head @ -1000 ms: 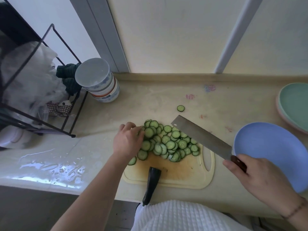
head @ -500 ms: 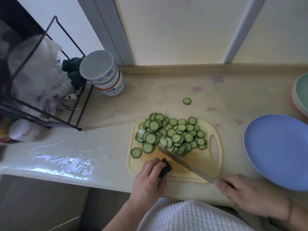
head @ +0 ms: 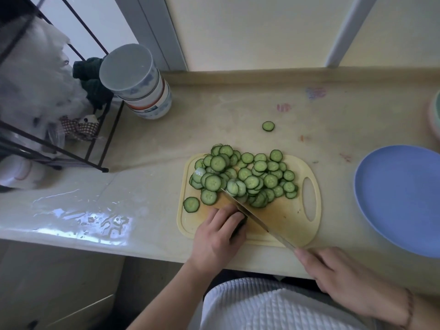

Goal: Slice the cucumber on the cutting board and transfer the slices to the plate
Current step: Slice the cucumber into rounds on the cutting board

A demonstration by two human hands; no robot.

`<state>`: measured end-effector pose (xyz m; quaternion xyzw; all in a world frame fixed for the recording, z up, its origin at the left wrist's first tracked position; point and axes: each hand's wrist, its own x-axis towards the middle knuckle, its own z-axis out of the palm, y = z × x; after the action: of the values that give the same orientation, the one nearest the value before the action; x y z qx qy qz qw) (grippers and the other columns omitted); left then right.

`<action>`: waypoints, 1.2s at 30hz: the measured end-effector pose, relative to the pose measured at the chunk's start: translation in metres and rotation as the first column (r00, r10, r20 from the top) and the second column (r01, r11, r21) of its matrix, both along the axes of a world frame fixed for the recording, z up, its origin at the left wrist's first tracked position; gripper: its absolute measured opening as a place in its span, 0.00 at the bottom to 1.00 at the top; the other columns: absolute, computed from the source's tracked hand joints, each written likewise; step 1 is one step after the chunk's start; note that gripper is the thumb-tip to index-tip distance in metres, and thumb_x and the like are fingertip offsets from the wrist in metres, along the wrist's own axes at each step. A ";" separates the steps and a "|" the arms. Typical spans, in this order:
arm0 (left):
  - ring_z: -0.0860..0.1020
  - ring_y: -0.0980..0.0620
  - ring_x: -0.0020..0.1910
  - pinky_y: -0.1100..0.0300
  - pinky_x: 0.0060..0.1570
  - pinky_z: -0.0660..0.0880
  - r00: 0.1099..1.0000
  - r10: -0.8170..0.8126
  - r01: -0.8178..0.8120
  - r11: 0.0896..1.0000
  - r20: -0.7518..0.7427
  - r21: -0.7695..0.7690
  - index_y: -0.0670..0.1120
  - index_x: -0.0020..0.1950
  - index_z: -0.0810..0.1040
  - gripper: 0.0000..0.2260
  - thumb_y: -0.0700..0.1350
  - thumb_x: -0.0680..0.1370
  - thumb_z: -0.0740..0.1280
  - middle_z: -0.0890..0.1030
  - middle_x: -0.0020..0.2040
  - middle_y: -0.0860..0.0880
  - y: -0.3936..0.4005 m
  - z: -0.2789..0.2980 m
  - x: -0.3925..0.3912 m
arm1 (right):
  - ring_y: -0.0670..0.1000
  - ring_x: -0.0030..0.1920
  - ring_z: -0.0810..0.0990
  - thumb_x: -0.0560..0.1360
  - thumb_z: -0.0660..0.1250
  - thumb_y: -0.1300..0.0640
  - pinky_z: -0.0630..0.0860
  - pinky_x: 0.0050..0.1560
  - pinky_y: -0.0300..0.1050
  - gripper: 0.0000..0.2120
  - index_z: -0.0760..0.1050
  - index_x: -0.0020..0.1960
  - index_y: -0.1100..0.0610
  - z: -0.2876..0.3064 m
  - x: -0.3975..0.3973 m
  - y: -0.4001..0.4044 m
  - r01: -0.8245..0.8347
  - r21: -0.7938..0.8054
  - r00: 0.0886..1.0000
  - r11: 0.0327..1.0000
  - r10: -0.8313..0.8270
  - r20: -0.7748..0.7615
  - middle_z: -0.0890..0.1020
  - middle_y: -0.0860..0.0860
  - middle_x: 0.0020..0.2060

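Beige desk (head: 238, 110) is carrying a pale yellow plastic cutting board (head: 289, 225). Left hand (head: 217, 236) is gripping the dark cucumber stub (head: 240, 225); right hand (head: 338, 275) is grasping the steel knife (head: 250, 214). Fingertips should be staying tucked. Blue plate (head: 400, 198) is sitting unfilled.

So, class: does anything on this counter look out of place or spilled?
Yes. One cucumber slice lies on the bare counter behind the cutting board, apart from the pile of slices. Left of the board, a wet, shiny patch suggests spilled water.
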<state>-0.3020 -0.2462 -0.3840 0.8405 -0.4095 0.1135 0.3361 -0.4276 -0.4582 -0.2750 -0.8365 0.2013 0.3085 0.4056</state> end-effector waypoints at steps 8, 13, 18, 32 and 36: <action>0.80 0.47 0.43 0.57 0.44 0.79 0.999 0.041 -0.041 0.999 0.006 0.010 0.40 0.49 0.84 0.08 0.37 0.71 0.76 0.83 0.53 0.46 -0.003 -0.001 -0.003 | 0.43 0.29 0.65 0.70 0.48 0.29 0.72 0.39 0.45 0.34 0.65 0.38 0.62 0.020 -0.005 0.002 0.041 -0.004 0.999 0.999 -0.041 -0.025 0.68 0.48 0.28; 0.80 0.47 0.44 0.58 0.45 0.79 0.999 0.054 -0.054 0.998 0.002 0.012 0.40 0.50 0.84 0.09 0.38 0.71 0.77 0.83 0.53 0.45 -0.002 -0.003 -0.004 | 0.43 0.29 0.64 0.70 0.48 0.28 0.68 0.37 0.42 0.33 0.64 0.37 0.61 0.021 -0.007 -0.001 0.016 -0.017 1.000 1.000 -0.016 -0.022 0.67 0.48 0.28; 0.81 0.47 0.45 0.58 0.45 0.80 0.998 0.060 -0.060 0.998 -0.002 -0.029 0.42 0.53 0.81 0.11 0.40 0.73 0.76 0.82 0.53 0.46 -0.002 -0.003 -0.003 | 0.44 0.29 0.62 0.72 0.49 0.30 0.65 0.34 0.41 0.31 0.61 0.37 0.60 0.024 -0.006 -0.003 -0.006 0.004 1.000 1.000 0.006 -0.005 0.64 0.48 0.27; 0.81 0.48 0.44 0.58 0.44 0.80 0.997 0.072 -0.073 0.997 -0.015 -0.040 0.39 0.50 0.84 0.09 0.38 0.71 0.77 0.83 0.51 0.45 -0.003 -0.006 -0.003 | 0.44 0.28 0.62 0.73 0.46 0.31 0.66 0.32 0.42 0.27 0.59 0.33 0.54 0.003 0.010 -0.004 -0.111 -0.029 0.993 0.993 0.112 0.035 0.63 0.48 0.27; 0.81 0.48 0.44 0.57 0.43 0.80 0.997 0.079 -0.079 0.995 -0.012 -0.063 0.39 0.50 0.84 0.09 0.38 0.71 0.77 0.83 0.50 0.45 -0.005 -0.005 -0.003 | 0.45 0.26 0.63 0.72 0.45 0.29 0.67 0.32 0.45 0.29 0.60 0.30 0.53 -0.017 0.012 -0.002 -0.133 -0.044 0.988 0.990 0.136 0.076 0.64 0.47 0.23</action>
<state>-0.3050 -0.2509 -0.3894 0.8455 -0.3705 0.1355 0.3598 -0.4158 -0.4599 -0.2921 -0.8673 0.1343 0.2982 0.3752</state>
